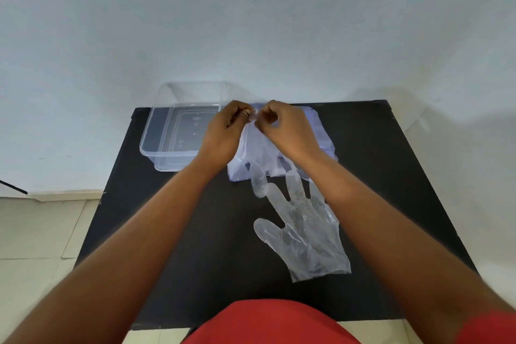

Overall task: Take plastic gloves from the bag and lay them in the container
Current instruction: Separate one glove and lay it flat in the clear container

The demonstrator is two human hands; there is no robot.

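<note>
A pale bluish plastic bag (321, 134) lies at the far middle of the black table. My left hand (223, 131) and my right hand (287, 128) meet above it, each pinching thin plastic at the bag's far edge. A clear plastic glove (304, 232) lies flat on the table nearer to me, fingers pointing away and reaching the bag's near edge. The clear rectangular container (156, 145) stands at the far left of the table, touching distance from my left hand, with nothing visible inside.
The black table (195, 232) is small, with its edges close on all sides. A pale wall rises directly behind it. Light floor tiles (36, 237) show to the left. My red clothing (268, 324) fills the bottom centre.
</note>
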